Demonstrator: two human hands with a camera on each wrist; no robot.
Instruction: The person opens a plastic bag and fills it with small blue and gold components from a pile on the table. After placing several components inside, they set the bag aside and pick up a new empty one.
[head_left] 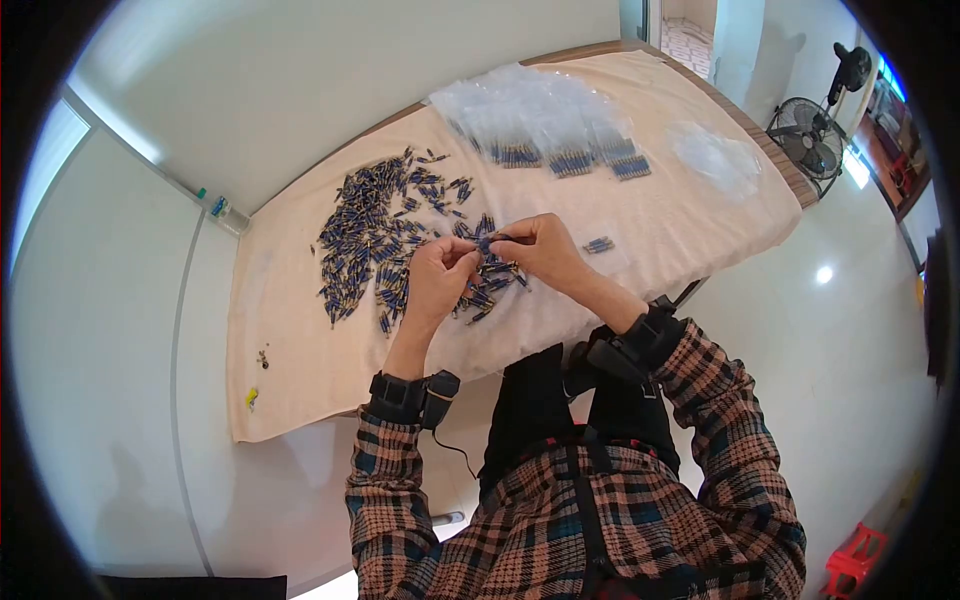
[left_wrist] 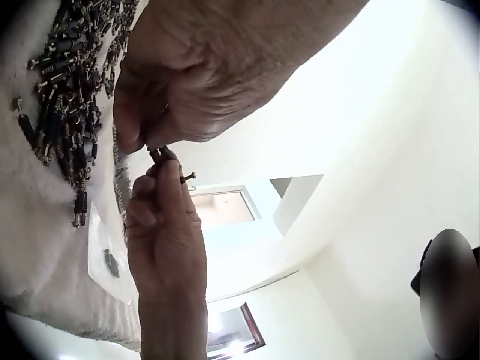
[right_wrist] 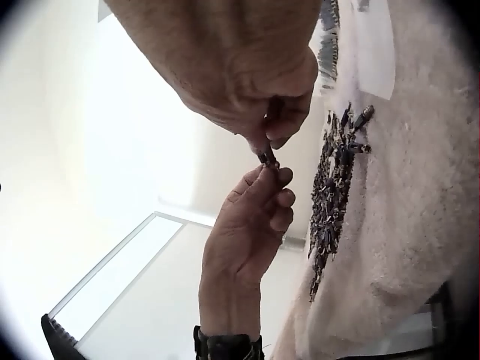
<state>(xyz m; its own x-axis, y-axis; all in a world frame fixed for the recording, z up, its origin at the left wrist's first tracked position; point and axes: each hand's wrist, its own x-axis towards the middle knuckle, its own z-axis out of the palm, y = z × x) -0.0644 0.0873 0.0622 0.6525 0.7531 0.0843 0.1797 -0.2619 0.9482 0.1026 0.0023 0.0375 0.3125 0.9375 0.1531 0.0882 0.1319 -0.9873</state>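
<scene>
My left hand (head_left: 440,280) and right hand (head_left: 545,250) meet fingertip to fingertip over a pile of small blue cylinders with brass-coloured ends (head_left: 370,230). Between the fingertips, both hands pinch a small dark cylinder (right_wrist: 267,156), mostly hidden by the fingers. In the left wrist view, a thin pin with a wider head (left_wrist: 189,178) sticks out beside the right hand's fingers. To the right of my right hand, a few of the same cylinders (head_left: 599,245) lie side by side on a clear plastic bag (head_left: 615,262).
Clear bags (head_left: 535,105) with rows of cylinders are stacked at the table's back. More bags (head_left: 715,158) lie at the right. A bottle (head_left: 228,214) stands by the left wall; a small yellow object (head_left: 251,397) lies near the left corner. A cream cloth (head_left: 300,390) covers the table.
</scene>
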